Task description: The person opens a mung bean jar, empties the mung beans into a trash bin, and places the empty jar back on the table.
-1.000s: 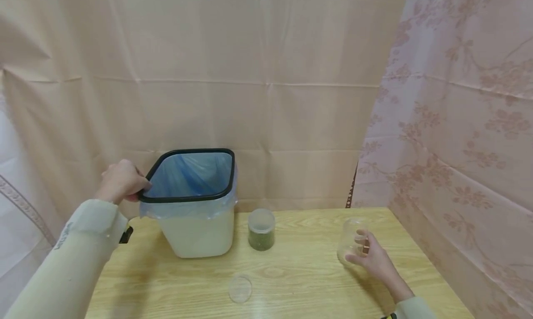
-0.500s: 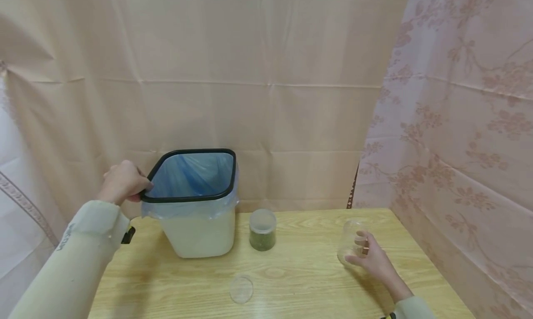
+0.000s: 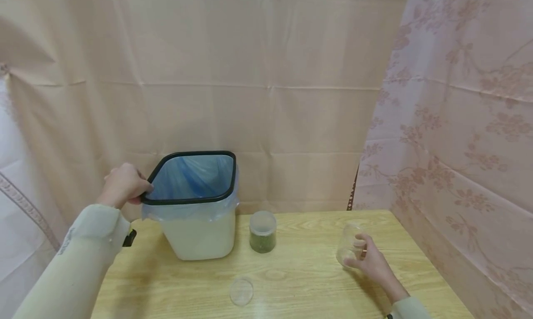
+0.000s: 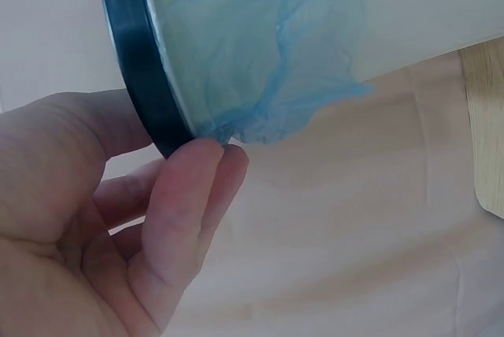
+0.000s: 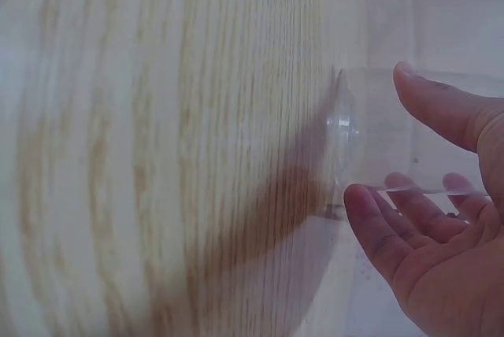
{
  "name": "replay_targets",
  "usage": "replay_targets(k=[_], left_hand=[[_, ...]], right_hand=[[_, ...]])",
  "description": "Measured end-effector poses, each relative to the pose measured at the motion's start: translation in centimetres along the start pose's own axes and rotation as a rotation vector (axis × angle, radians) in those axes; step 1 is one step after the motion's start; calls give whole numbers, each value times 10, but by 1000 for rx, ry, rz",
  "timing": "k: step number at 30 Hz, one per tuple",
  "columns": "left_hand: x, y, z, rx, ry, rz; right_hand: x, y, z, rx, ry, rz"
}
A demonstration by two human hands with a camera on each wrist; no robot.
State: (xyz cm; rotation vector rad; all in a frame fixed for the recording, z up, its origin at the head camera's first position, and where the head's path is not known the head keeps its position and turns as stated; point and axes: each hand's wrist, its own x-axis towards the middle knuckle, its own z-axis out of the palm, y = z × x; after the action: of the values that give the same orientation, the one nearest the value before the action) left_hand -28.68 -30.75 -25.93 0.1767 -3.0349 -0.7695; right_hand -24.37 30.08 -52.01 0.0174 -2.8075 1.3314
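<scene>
1. Left hand (image 3: 125,186), at the bin's near left corner: fingers (image 4: 175,203) curled, grasping the black rim (image 3: 187,201). In the left wrist view, fingertips meet at the rim's edge, against the bunched blue liner (image 4: 268,93).
2. Bin (image 3: 200,240): pale, on the left part of the counter (image 3: 300,277), mouth upward. Liner spread inside, its margin hanging loosely outside below the rim.
3. Right hand (image 3: 372,263), right side of the counter: fingers bent about a clear jar (image 3: 349,245), thumb on one side, other fingers on the opposite side. Loose-looking grasp; exact contact hard to make out through the transparent wall.
4. Jar upright, base at the counter surface, its shadow falling toward the near side. Well apart from the bin.
5. Small tub (image 3: 263,233), just beside the bin's right side: green contents low down, upper part cloudy and translucent.
6. Clear disc (image 3: 241,291), flat on the counter, nearer the viewer than the tub.
7. Beige cloth (image 3: 250,78) behind; pink floral cloth (image 3: 466,148) along the right.
</scene>
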Motion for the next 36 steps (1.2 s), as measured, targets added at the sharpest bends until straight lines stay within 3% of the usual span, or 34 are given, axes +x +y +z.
replay_targets(k=[13,20,36], left_hand=[[-6,3,6,-3,48,15],[-10,2,14,154,114,87],[-13,3,32,214,227,151]], right_hand=[[1,-3,2,-50,27,16],[2,-1,3,-62,25,12],[1,-1,1,-48,19,16]])
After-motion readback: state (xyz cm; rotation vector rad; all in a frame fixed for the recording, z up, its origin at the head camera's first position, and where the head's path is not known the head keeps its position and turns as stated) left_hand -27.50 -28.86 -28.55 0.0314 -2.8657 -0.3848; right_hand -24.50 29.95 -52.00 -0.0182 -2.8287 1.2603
